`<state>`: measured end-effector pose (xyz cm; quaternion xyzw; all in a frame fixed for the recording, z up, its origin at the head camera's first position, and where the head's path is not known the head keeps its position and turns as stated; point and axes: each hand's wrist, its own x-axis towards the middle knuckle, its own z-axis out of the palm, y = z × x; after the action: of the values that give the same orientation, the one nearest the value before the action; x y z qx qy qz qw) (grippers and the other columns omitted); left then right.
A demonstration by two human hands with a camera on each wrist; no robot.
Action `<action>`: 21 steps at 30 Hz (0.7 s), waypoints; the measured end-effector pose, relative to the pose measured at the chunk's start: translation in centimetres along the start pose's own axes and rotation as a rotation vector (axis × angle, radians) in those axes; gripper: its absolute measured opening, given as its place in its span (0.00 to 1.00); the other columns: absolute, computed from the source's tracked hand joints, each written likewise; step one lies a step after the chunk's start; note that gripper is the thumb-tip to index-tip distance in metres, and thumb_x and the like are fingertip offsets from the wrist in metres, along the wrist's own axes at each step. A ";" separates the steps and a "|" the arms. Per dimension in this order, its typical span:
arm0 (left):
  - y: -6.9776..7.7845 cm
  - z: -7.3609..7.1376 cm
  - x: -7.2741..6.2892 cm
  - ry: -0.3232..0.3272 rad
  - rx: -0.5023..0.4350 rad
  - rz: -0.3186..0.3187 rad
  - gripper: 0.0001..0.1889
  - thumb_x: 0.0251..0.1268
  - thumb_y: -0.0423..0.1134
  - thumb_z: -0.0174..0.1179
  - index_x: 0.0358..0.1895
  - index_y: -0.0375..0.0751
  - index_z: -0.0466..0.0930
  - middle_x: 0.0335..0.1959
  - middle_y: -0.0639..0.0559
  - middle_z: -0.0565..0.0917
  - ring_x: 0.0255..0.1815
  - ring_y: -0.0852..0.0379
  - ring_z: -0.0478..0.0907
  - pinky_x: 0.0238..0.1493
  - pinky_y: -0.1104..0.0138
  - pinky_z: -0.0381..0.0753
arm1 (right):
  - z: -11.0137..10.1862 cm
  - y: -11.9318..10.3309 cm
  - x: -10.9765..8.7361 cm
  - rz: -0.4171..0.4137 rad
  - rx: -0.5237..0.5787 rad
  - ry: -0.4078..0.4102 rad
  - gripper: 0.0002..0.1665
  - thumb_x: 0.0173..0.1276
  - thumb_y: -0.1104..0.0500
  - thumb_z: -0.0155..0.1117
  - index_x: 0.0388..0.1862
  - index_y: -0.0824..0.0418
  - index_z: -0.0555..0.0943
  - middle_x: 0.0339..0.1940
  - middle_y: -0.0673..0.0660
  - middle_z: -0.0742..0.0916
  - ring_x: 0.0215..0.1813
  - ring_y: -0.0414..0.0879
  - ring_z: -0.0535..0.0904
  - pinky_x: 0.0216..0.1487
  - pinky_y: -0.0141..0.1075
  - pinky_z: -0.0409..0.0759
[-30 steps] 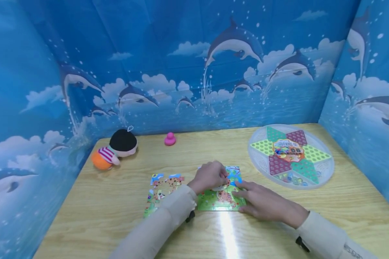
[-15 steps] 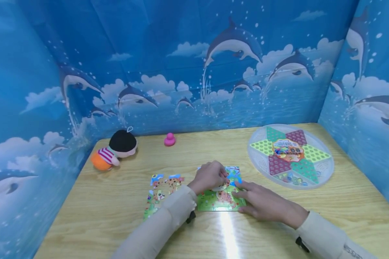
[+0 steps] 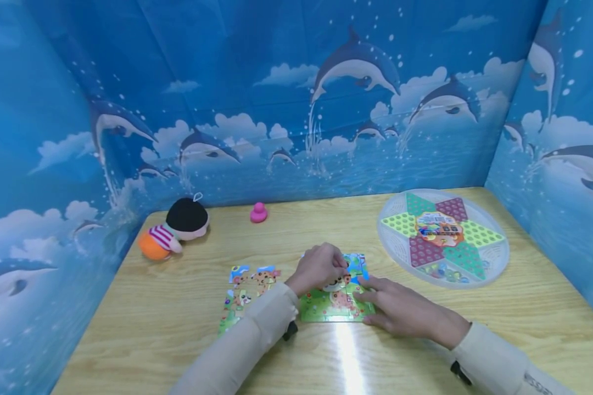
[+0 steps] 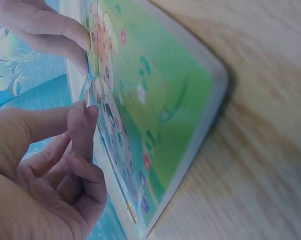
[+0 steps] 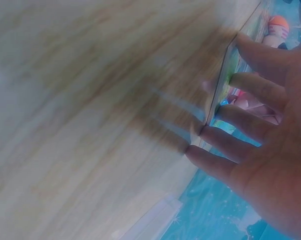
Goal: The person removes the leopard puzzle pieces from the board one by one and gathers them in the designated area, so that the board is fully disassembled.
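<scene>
A jigsaw puzzle (image 3: pixel 321 311) with a green field and spotted animals lies flat on the table in the head view. My left hand (image 3: pixel 318 269) is over its upper middle and covers part of the picture. In the left wrist view, the left thumb and index finger pinch a thin puzzle piece (image 4: pixel 85 89) at the puzzle's surface, mostly hidden by the fingertips. My right hand (image 3: pixel 400 307) rests along the puzzle's right edge, its fingers spread and fairly straight. In the right wrist view, several of these fingertips touch the puzzle's edge and the tabletop beside it.
Left of the puzzle lies a second, partly assembled group of puzzle pieces (image 3: pixel 242 296), partly behind my left sleeve. A plush doll (image 3: pixel 188 218) and a pink knobbed toy (image 3: pixel 259 213) lie at the back. A round Chinese checkers board (image 3: pixel 442 238) with marbles is at the right.
My left hand has shifted very slightly upward, and a little more of the printed animal face shows beneath it. My right hand stays where it was.
</scene>
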<state>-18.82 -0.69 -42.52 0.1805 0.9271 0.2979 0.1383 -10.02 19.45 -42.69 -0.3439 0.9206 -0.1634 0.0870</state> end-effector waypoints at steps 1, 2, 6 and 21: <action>0.0 0.0 0.0 0.001 -0.005 0.007 0.03 0.61 0.40 0.73 0.33 0.49 0.89 0.30 0.60 0.87 0.27 0.65 0.79 0.31 0.69 0.79 | 0.0 0.0 0.0 -0.003 0.000 0.003 0.28 0.67 0.52 0.71 0.62 0.65 0.81 0.72 0.71 0.73 0.71 0.68 0.69 0.66 0.58 0.72; 0.0 0.0 -0.1 0.001 -0.013 0.012 0.03 0.61 0.39 0.73 0.33 0.48 0.89 0.30 0.61 0.86 0.27 0.66 0.79 0.30 0.70 0.79 | -0.1 0.0 0.0 -0.007 0.001 0.006 0.28 0.67 0.52 0.71 0.62 0.66 0.81 0.71 0.71 0.73 0.71 0.68 0.69 0.65 0.59 0.72; -0.1 -0.4 -0.3 -0.021 -0.097 0.004 0.02 0.62 0.37 0.72 0.34 0.46 0.88 0.30 0.59 0.86 0.27 0.64 0.80 0.29 0.69 0.80 | -0.1 -0.1 -0.1 -0.004 0.006 0.007 0.28 0.67 0.52 0.71 0.62 0.66 0.81 0.72 0.72 0.72 0.71 0.68 0.69 0.65 0.59 0.72; -3.7 -4.0 -2.4 0.001 -0.197 -0.052 0.05 0.62 0.38 0.71 0.32 0.48 0.84 0.29 0.56 0.84 0.29 0.57 0.81 0.33 0.64 0.81 | -0.2 -0.1 0.0 0.001 0.020 -0.004 0.29 0.68 0.51 0.70 0.63 0.65 0.80 0.72 0.73 0.72 0.71 0.69 0.68 0.66 0.60 0.71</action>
<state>-19.07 -6.48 -41.26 0.1418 0.8977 0.3842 0.1627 -9.98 19.43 -42.47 -0.3429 0.9189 -0.1717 0.0922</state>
